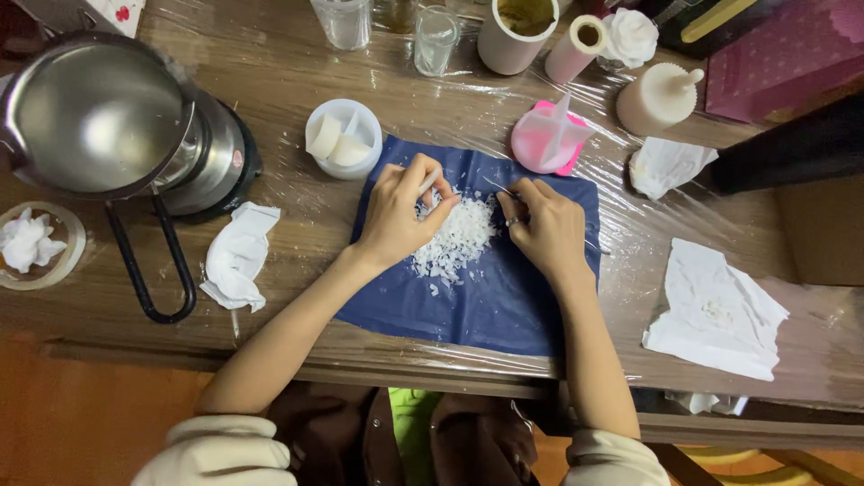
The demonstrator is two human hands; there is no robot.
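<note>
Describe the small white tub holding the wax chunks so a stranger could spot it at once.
Start at the dark blue cloth in the middle of the plastic-covered table. Just off its upper left corner, above the left hand, sits the small round white tub. Unlike the clear glasses behind it, it is opaque, low, and holds pale wax chunks.

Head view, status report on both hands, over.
Left hand pinching small white stick. Right hand gripping thin blade. White flake pile on blue cloth. Nothing blocking.

box (783, 54): top right corner, rectangular, dark pink, fine dotted pattern | card (117, 13): top left edge, white, red marks
</note>
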